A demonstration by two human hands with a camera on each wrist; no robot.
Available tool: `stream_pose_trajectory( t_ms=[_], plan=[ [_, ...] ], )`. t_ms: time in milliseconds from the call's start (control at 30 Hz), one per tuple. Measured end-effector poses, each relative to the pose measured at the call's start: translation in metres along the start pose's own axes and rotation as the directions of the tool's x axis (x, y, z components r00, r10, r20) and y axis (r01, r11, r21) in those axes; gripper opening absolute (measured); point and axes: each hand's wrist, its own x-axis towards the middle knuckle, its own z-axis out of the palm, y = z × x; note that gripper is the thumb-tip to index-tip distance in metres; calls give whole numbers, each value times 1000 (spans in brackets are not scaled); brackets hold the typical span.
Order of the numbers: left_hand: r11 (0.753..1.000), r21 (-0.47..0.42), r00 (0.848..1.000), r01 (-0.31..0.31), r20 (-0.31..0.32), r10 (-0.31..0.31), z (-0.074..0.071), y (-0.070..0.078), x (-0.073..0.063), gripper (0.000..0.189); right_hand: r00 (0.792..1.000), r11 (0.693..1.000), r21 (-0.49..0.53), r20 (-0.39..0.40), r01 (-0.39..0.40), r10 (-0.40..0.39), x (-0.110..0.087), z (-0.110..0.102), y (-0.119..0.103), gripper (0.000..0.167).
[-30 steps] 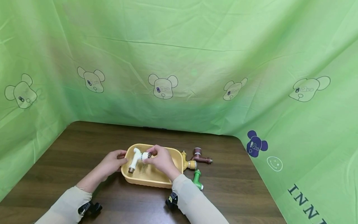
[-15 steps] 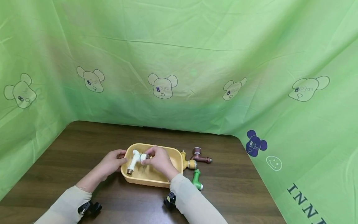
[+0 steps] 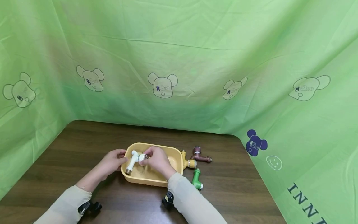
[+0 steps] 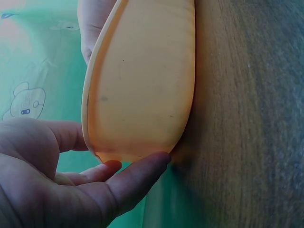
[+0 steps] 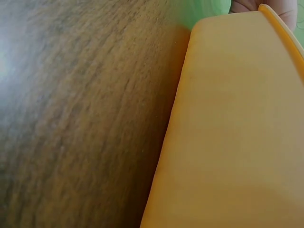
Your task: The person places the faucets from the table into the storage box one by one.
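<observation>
A yellow oblong tub (image 3: 151,181) stands on the wooden table. At its left end my left hand (image 3: 112,161) grips the wall; in the left wrist view the left hand (image 4: 71,175) has its thumb at the rim and its fingers against the outside. Inside the tub is a white tap (image 3: 132,163) with a brass-coloured threaded end, tilted toward the near left corner. My right hand (image 3: 159,160) reaches over the tub and pinches the tap by its round ribbed end. The right wrist view shows mainly the tub's outer wall (image 5: 237,118), the right hand's fingers being out of sight there.
Right beside the tub's right end lies a yellow tap (image 3: 185,161). Beyond it is a dark red tap (image 3: 199,155), and a green tap (image 3: 197,179) lies nearer. A green printed curtain (image 3: 179,102) encloses the back and sides of the wooden table (image 3: 237,183).
The right hand has brought the white tap a little left and down inside the tub. My left hand keeps its hold on the tub's end.
</observation>
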Motion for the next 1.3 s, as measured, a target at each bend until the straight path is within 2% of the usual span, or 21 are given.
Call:
stream_pose_trajectory(
  t_ms=[233, 467, 767, 1300],
  plan=[
    [1000, 1, 1000, 9, -2, -9, 0, 1, 0, 50, 1000, 1000, -10, 1, -1, 1, 2, 1, -3, 34],
    [1000, 2, 1000, -10, 7, 10, 0, 4, -1, 50, 1000, 1000, -4, 5, -4, 4, 5, 3, 1, 33],
    [1000, 9, 1000, -2, 6, 2, 0, 1, 0, 50, 1000, 1000, -13, 17, -1, 1, 5, 6, 2, 32],
    [1000, 25, 1000, 1, 7, -1, 0, 3, -1, 49, 1000, 999, -32, 22, 2, -1, 6, 9, 3, 36]
  ],
)
